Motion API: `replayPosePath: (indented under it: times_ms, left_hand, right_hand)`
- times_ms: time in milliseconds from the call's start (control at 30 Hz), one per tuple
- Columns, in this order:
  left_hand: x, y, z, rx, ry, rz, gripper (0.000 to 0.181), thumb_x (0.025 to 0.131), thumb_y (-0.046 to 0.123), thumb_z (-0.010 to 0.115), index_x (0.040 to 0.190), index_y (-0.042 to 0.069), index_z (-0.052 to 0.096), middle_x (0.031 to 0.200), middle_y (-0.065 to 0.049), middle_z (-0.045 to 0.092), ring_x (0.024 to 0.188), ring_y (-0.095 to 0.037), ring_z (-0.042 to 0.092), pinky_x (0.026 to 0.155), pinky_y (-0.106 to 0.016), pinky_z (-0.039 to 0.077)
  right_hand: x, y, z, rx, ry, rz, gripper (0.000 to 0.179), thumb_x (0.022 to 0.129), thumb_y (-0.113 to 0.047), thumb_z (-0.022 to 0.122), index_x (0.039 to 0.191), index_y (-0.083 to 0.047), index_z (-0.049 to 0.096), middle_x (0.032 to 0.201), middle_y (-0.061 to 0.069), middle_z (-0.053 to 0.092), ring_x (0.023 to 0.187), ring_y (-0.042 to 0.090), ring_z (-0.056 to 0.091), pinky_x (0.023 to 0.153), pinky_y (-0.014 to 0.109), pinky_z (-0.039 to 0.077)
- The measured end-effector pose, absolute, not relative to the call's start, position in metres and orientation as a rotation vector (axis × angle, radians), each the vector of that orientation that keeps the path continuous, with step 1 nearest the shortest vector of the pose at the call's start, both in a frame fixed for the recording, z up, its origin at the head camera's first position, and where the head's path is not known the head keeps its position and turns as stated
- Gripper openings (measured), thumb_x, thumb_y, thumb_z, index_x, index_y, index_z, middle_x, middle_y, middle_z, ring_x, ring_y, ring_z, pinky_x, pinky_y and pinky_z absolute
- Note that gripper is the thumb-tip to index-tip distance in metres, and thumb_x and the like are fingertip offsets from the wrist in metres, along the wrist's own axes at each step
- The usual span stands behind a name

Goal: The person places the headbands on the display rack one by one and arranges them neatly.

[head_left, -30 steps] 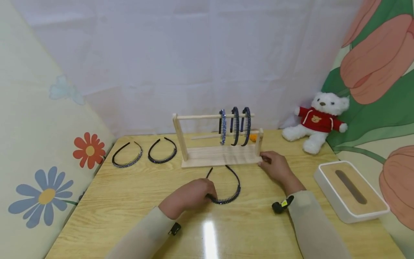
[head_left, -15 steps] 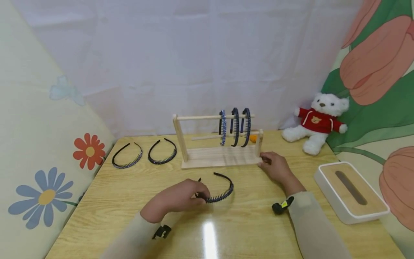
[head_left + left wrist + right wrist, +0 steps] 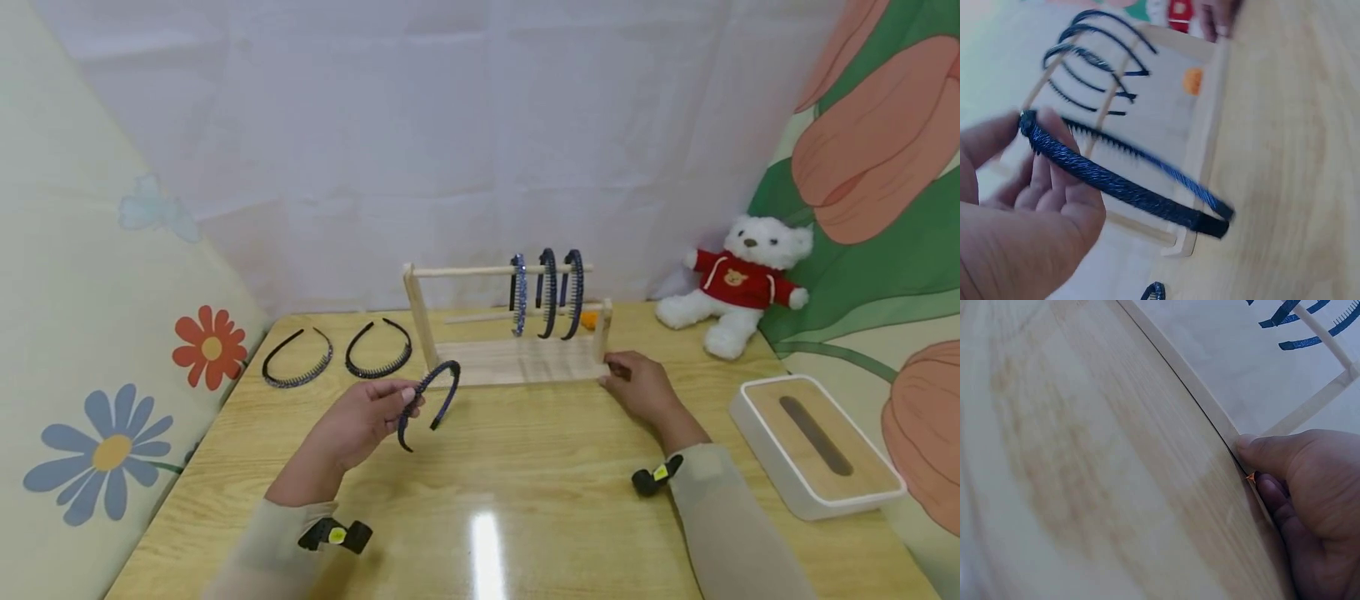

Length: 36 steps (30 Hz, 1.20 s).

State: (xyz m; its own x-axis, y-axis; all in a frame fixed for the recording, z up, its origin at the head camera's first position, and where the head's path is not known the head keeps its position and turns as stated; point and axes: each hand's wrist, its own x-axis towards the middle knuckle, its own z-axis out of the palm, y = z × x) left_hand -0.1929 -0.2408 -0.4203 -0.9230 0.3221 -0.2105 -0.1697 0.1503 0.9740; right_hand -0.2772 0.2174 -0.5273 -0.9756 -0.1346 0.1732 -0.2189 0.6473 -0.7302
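Observation:
My left hand (image 3: 363,421) pinches a dark blue toothed headband (image 3: 1113,184) between thumb and fingers, raised above the table in front of the rack's left end. Its two ends point downward in the head view. At the rack's right front corner, my right hand (image 3: 641,385) grips the base edge, thumb on the rim and fingers curled beside it. The wooden headband rack (image 3: 517,367) has two rods. From its upper rod hang a glittery silver-blue headband (image 3: 519,296) and two dark headbands (image 3: 548,293), gathered toward the right.
Left of the rack lie a headband with a glittery front (image 3: 297,382) and a black headband (image 3: 377,372). A white box with a wooden lid (image 3: 817,433) stands at the right. Behind it sits a white teddy bear (image 3: 738,279) in red. A small orange object (image 3: 588,320) is behind the rack.
My left hand has lifted the headband off the table, carried it left and turned it so its arch faces up. The right hand has stayed at the rack's corner.

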Motion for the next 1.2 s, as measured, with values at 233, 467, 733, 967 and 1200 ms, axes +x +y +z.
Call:
replayPosePath:
  times_ms: [233, 467, 733, 967, 1200]
  left_hand:
    - [-0.189, -0.264, -0.414, -0.116, 1.866, 2.181, 0.031, 0.117, 0.013, 0.052, 0.11, 0.026, 0.079, 0.107, 0.011, 0.078, 0.1, -0.004, 0.071, 0.088, -0.021, 0.057]
    - [-0.19, -0.279, -0.396, -0.122, 1.764, 2.519, 0.036, 0.115, 0.009, 0.053, 0.107, 0.024, 0.084, 0.107, 0.008, 0.079, 0.099, -0.005, 0.072, 0.088, -0.02, 0.057]
    - [-0.203, -0.264, -0.354, 0.039, 1.505, 3.054, 0.023, 0.108, 0.0, 0.062, 0.117, 0.004, 0.083, 0.105, -0.007, 0.079, 0.095, -0.016, 0.073, 0.085, -0.024, 0.061]
    - [-0.216, -0.249, -0.317, 0.164, 1.39, 3.22, 0.025, 0.102, -0.003, 0.07, 0.126, -0.007, 0.077, 0.105, -0.014, 0.078, 0.092, -0.023, 0.071, 0.087, -0.026, 0.064]
    - [-0.221, -0.235, -0.291, 0.259, 1.363, 3.235, 0.032, 0.101, -0.003, 0.072, 0.132, -0.009, 0.073, 0.107, -0.016, 0.076, 0.095, -0.024, 0.069, 0.089, -0.028, 0.064]
  right_hand:
    - [-0.277, 0.217, -0.526, 0.297, -2.752, 1.239, 0.042, 0.101, -0.012, 0.078, 0.139, 0.004, 0.07, 0.133, 0.026, 0.072, 0.122, 0.041, 0.071, 0.11, 0.057, 0.056]
    - [-0.277, 0.216, -0.524, 0.292, -2.746, 1.254, 0.042, 0.101, -0.012, 0.078, 0.139, 0.004, 0.07, 0.134, 0.026, 0.072, 0.122, 0.042, 0.071, 0.11, 0.058, 0.056]
    - [-0.276, 0.217, -0.525, 0.3, -2.759, 1.247, 0.043, 0.101, -0.011, 0.078, 0.139, 0.005, 0.069, 0.134, 0.027, 0.072, 0.123, 0.042, 0.071, 0.111, 0.057, 0.056]
    - [-0.276, 0.216, -0.522, 0.332, -2.746, 1.223, 0.042, 0.101, -0.012, 0.078, 0.138, 0.006, 0.07, 0.132, 0.029, 0.072, 0.121, 0.045, 0.07, 0.109, 0.06, 0.056]
    - [-0.274, 0.215, -0.525, 0.326, -2.75, 1.215, 0.041, 0.101, -0.012, 0.078, 0.138, 0.006, 0.07, 0.131, 0.027, 0.073, 0.12, 0.043, 0.071, 0.109, 0.058, 0.057]
